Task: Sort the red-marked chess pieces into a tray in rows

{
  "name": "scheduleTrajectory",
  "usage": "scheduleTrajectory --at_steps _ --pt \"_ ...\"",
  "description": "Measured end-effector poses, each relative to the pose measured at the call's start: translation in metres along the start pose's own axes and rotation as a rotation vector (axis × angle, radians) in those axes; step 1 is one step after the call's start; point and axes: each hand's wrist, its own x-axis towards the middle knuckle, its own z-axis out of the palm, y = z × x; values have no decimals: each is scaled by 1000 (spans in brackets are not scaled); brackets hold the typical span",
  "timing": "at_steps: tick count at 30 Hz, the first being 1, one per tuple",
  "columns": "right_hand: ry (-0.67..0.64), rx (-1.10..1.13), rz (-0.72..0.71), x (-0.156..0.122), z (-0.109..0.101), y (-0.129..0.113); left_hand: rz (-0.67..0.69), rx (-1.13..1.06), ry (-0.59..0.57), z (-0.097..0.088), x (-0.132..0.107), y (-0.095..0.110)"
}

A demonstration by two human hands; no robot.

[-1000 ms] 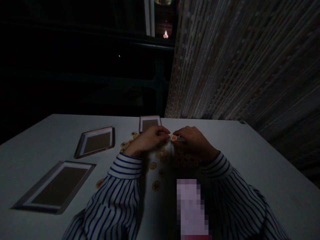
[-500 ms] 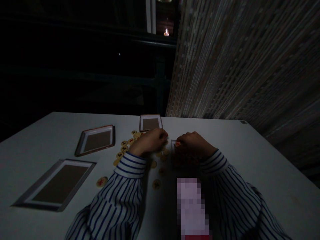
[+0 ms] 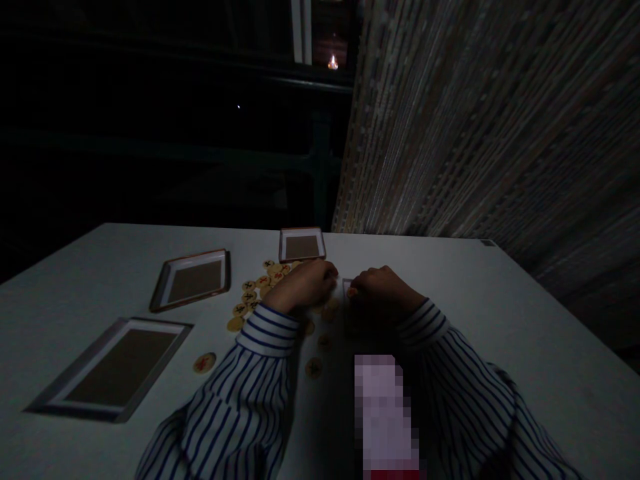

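My right hand (image 3: 385,293) is closed, with its fingertips on a round Chinese chess piece (image 3: 352,292) bearing a red mark. It hovers over a small open box (image 3: 346,285), mostly hidden by the hand and deep shadow. My left hand (image 3: 311,283) is curled beside the box, fingers bent inward; whatever they hold, if anything, is hidden. Under and around its wrist lie several wooden Chinese chess pieces (image 3: 249,297), some with black marks, some with red. Others lie between the hands and nearer me, including a dark-marked piece (image 3: 314,367).
On the white table (image 3: 500,333) stand three shallow trays: a large one (image 3: 183,327) at the left, a middle one (image 3: 227,270) behind it, and a small one (image 3: 302,229) at the back. A lone red-marked piece (image 3: 205,363) lies left. A string curtain (image 3: 425,133) hangs behind.
My right hand has shifted slightly left and down with the red-marked piece, covering more of the box. My left hand has moved a little right, uncovering more pieces by its wrist.
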Motion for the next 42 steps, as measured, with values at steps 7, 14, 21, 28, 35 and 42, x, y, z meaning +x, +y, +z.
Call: scheduleTrajectory --at_steps 7,14,21,28,35,42 --pt "-10 -12 -22 0 0 0 32 8 -1 -1 1 -2" --pt "-23 -13 -32 -3 -6 -1 44 -25 20 -3 -1 -1" --pt "-41 -18 -47 -2 -6 -1 -3 -63 -4 -4 -1 -1" --pt "-67 -29 -54 0 -7 -3 -33 -56 10 -6 -2 -3" --pt "-82 -21 -61 0 -5 -3 -32 -58 14 -9 -3 -3" --pt "-67 1 -60 -1 -3 -1 -50 -63 25 -10 -4 -3"
